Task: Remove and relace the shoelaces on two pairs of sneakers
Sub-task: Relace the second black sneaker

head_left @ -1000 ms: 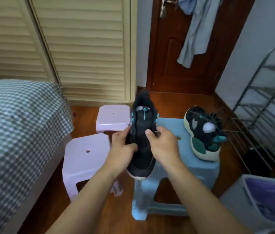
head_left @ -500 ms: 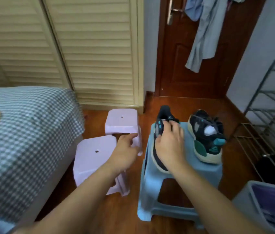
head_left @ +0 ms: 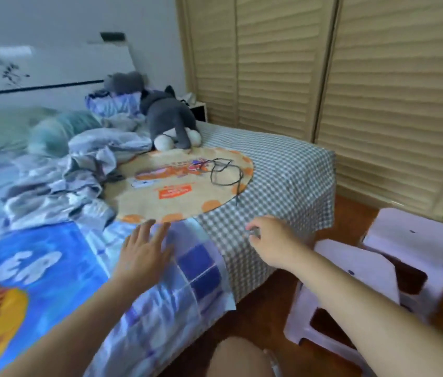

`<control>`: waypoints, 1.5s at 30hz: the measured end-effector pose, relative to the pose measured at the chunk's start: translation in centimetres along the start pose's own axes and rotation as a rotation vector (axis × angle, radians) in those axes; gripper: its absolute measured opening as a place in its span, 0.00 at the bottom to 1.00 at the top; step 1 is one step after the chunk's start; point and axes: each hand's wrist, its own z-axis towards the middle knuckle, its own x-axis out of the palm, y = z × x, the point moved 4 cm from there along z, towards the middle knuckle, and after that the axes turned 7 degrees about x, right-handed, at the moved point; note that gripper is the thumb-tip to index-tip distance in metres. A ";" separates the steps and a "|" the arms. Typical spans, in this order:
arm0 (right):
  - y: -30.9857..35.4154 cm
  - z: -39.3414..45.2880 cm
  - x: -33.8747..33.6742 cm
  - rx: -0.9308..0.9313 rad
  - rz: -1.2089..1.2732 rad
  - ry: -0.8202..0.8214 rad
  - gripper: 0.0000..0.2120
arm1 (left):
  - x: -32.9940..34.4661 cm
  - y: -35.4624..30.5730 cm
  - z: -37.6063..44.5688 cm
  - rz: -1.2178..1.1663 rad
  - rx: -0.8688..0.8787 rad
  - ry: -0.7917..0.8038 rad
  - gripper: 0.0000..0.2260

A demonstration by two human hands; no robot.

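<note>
Shoelace [head_left: 221, 171] lies loose on the round mat [head_left: 176, 191] on the bed [head_left: 282, 170] — well beyond both hands. Left hand [head_left: 144, 251] flat, released; right hand [head_left: 272, 240] loosely curled, seemingly empty though blurred. Best to pinch one lace tip and lift slowly — it could tangle.

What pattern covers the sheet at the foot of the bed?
A small grey-and-white check on the sheet, seen in the head view.

Soft, even daylight, fairly bright; no hard shadows. Pale glare on headboard [head_left: 51, 69], well beyond the fingers [head_left: 147, 229]. Motion blur thru-out, worst on stools [head_left: 378, 268] right of fingers & blue quilt [head_left: 24, 268] at left. Wide-angle bends wardrobe doors [head_left: 378, 91] twd edges.
</note>
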 end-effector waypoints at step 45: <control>-21.3 -24.0 -8.2 0.537 0.703 -0.374 0.17 | 2.7 -37.2 -2.7 -0.879 0.684 0.659 0.15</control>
